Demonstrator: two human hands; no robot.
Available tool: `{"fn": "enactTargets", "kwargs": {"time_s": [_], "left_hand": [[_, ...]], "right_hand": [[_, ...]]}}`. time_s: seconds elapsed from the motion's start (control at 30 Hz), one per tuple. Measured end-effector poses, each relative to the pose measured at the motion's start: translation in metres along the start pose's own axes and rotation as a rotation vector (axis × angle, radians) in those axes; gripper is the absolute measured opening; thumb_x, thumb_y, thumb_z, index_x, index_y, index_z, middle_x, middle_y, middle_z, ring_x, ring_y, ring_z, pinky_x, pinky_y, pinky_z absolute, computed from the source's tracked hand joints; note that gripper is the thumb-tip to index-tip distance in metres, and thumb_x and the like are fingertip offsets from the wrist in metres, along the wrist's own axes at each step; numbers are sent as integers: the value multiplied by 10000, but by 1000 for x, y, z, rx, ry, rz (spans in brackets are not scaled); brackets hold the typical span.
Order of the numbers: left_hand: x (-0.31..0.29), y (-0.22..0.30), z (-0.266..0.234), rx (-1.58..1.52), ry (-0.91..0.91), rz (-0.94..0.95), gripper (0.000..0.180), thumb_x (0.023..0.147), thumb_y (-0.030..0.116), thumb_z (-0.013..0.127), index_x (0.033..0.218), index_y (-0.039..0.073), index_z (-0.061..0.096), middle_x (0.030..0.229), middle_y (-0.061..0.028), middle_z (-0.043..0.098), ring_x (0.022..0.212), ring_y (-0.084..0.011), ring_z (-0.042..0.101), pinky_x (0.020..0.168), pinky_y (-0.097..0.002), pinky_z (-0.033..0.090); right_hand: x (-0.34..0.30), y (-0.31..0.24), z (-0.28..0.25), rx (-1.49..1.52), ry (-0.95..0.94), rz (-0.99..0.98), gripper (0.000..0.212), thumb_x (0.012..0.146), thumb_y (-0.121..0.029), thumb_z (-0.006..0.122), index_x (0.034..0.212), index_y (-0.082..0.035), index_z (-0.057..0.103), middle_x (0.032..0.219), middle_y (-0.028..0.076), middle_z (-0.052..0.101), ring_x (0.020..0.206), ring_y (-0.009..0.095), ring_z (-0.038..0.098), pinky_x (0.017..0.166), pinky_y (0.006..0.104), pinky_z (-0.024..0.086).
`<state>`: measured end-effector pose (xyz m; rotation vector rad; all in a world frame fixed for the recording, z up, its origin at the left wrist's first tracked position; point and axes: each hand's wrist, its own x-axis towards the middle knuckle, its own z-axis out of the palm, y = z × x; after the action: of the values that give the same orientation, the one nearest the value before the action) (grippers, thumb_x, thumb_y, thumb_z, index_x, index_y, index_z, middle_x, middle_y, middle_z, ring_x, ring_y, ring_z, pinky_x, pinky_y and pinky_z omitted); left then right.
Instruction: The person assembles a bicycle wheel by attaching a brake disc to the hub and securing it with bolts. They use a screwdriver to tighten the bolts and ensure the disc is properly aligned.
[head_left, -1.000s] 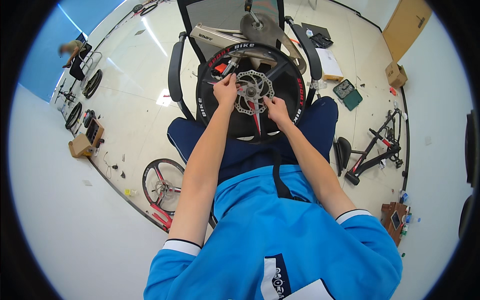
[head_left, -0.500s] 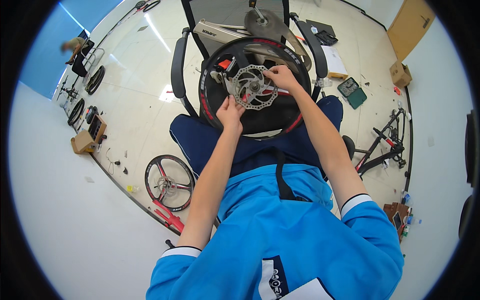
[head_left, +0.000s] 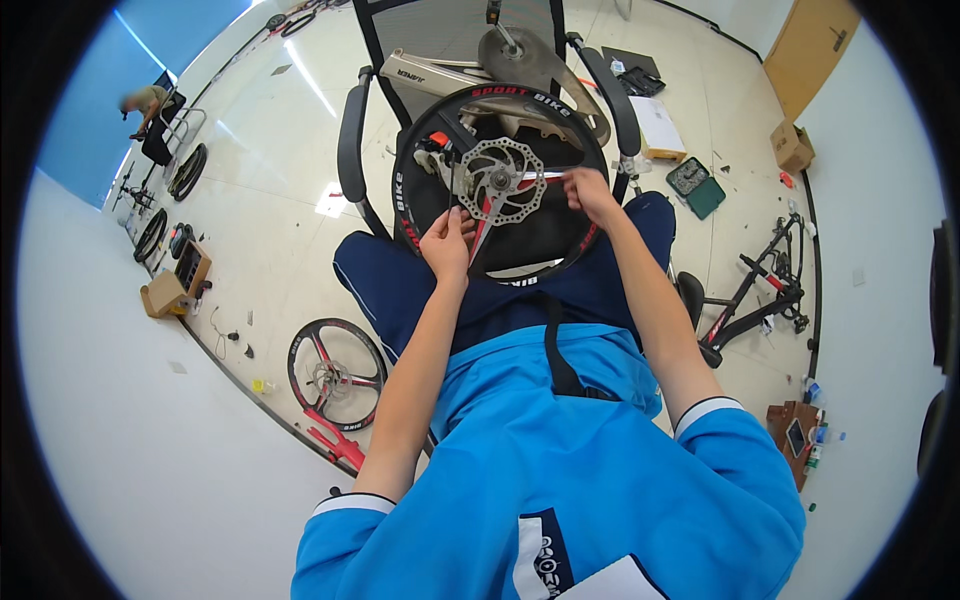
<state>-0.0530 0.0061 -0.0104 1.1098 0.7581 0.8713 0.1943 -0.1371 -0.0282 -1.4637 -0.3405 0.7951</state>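
- two hands work at one wheel (head_left: 399,190), which stands over the lap in front of the chair's seat, its six o'clock edge over the navy trousers (head_left: 375,270).
- a brake disc (head_left: 500,180), pierced and silver, sits at the wheel's middle, facing up toward the eyes.
- the left hand (head_left: 448,243) is at the disc's seven to eight o'clock, thumb and forefinger close together, the other fingers loosely bent; a thin dark rod (head_left: 451,190) runs up from its fingertips, but i cannot tell whether they pinch it.
- the right hand (head_left: 590,195) is at three o'clock, fingers curled in at the outer end of a spoke (head_left: 545,176); i cannot tell whether they grip it.
- at the wheel's twelve o'clock, a silver frame (head_left: 430,70) lies on the chair (head_left: 352,140).
- on the floor at eight o'clock, a second wheel (head_left: 328,378) lies beside a red fork (head_left: 335,440).
- at two to three o'clock, a green case (head_left: 705,195) lies open; at four o'clock, a black frame (head_left: 778,287).
- far off at ten o'clock, another person (head_left: 152,105) sits.
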Motion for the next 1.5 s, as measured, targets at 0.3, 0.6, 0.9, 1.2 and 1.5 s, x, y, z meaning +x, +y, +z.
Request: {"fn": "enactTargets", "kwargs": {"time_s": [0.3,0.6,0.9,1.2,1.5], "left_hand": [[-35,-24,-3,-53,-78,-76,295,995,215,609,1161,-24,655,997,-114,718,738,-142,687,600,-243,530],[-26,-27,-13,-46,-102,-56,328,990,241,618,1199,-10,650,1001,-110,721,683,-135,674,563,-233,508],[-27,-29,-14,-3,-124,-97,310,991,239,613,1195,13,666,997,-104,726,667,-123,664,556,-226,495],[-29,-29,-14,42,-122,-94,296,984,251,623,1166,25,686,958,-79,729,634,-102,645,542,-214,469],[-30,-29,-12,79,-130,-108,291,982,249,627,1150,21,694,935,-63,727,621,-93,627,545,-210,459]], "right_hand": [[-88,56,17,325,-8,143,229,936,-37,502,1151,42,507,977,200,652,611,124,501,551,267,459],[-97,48,26,128,-92,167,234,986,-50,527,1187,63,487,1034,243,663,793,226,671,679,299,566],[-91,59,20,198,-73,211,257,989,-74,516,1179,98,515,1124,266,638,886,300,695,768,355,595],[-71,46,28,-88,-11,131,247,921,-71,556,1116,80,572,986,239,684,859,305,709,769,360,589],[-10,41,25,-1130,59,-353,311,750,-61,615,1057,-8,617,1025,243,638,1008,438,612,902,450,514]]}}
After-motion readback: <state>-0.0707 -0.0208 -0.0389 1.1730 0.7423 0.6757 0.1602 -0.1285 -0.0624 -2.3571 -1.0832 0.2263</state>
